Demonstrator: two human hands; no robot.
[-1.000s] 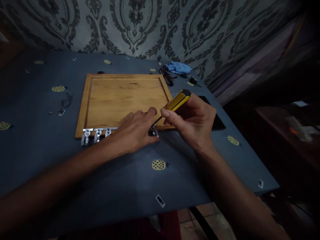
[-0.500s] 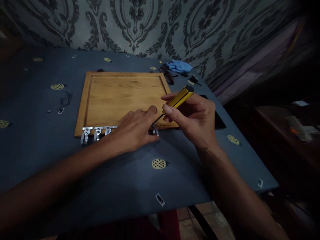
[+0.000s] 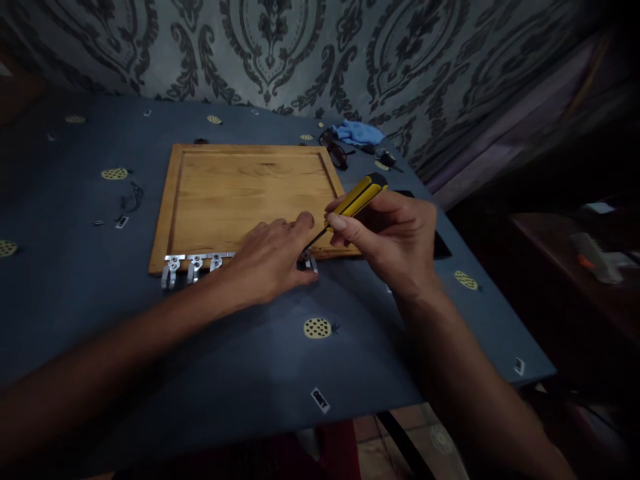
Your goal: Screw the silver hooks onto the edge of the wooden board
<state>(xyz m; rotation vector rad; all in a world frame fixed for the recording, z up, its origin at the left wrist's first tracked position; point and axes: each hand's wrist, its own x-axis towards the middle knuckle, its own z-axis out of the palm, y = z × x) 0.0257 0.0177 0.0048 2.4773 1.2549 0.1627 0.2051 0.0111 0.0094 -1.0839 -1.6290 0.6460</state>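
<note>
A square wooden board (image 3: pixel 250 193) lies flat on a blue table (image 3: pixel 225 347). A metal hook rail (image 3: pixel 193 263) runs along the board's near edge, with several silver hooks pointing toward me. My left hand (image 3: pixel 270 260) lies flat, fingers stretched, pressing the rail's right part against the board. My right hand (image 3: pixel 390 240) is closed round a yellow and black screwdriver (image 3: pixel 357 197). The screwdriver slants down to the left, and its tip meets the rail's right end (image 3: pixel 307 261) just beside my left index finger.
Dark glasses (image 3: pixel 334 150) and a blue cloth (image 3: pixel 357 132) lie at the table's far right corner, with a small dark object (image 3: pixel 386 159) beside them. Small metal parts (image 3: pixel 127 203) lie left of the board. A black flat item (image 3: pixel 437 243) sits behind my right hand. Patterned wallpaper backs the table.
My right hand has turned the screwdriver a little and its handle has shifted slightly right and up. My left hand has stayed on the rail.
</note>
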